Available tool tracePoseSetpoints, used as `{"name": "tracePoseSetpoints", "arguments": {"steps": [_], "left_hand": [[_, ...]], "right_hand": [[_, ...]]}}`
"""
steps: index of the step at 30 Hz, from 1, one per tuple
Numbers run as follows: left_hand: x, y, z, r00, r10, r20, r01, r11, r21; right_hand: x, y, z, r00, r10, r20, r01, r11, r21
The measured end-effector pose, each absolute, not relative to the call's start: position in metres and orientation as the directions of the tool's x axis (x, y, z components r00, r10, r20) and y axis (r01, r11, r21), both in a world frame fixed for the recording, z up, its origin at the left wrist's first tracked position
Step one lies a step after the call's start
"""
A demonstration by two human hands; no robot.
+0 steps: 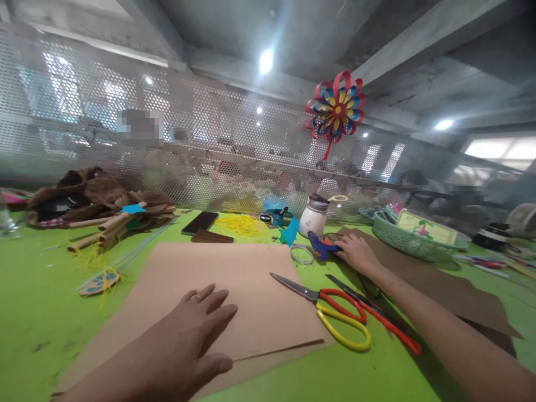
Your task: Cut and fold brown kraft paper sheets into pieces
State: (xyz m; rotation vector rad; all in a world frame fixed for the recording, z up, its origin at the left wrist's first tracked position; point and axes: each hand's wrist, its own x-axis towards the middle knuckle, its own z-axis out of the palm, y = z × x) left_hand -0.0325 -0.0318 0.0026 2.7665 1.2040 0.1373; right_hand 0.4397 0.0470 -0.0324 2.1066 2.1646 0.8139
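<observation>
Brown kraft paper [255,290] lies in front of me on the green table, with a second layer showing beneath its near edge. My left hand [205,324] rests flat on it, fingers spread and holding nothing; a ring is on one finger. Further off, my right hand [355,251] reaches to a blue glue gun [320,245], its fingers closed over the handle end. Scissors [320,301] with one red and one yellow handle lie open-bladed over the paper's right side. Beside them is a second pair of scissors [389,324] with red handles, partly behind my right forearm.
Behind the paper are a phone [200,222], yellow shreds [240,225], a tape roll [302,254] and a white jug [314,215]. Left lies a brown paper heap [121,218]; right, dark brown sheets [444,285] and a green basket [414,243]. A paper flower [338,110] hangs on the perforated screen [234,139].
</observation>
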Motion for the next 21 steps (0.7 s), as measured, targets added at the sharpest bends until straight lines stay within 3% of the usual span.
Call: {"name": "tracePoseSetpoints", "arguments": {"steps": [12, 21], "left_hand": [[-0.042, -0.022, -0.015, 0.687, 0.726, 0.02, 0.72, -0.684, 0.113], [-0.04, -0.026, -0.008, 0.693, 0.717, 0.078, 0.706, -0.697, 0.126]], "right_hand": [[0.45, 0.077, -0.043, -0.061, 0.99, 0.129, 0.941, 0.014, 0.337], [0.418, 0.053, -0.03, -0.03, 0.962, 0.272, 0.961, -0.046, 0.271]]}}
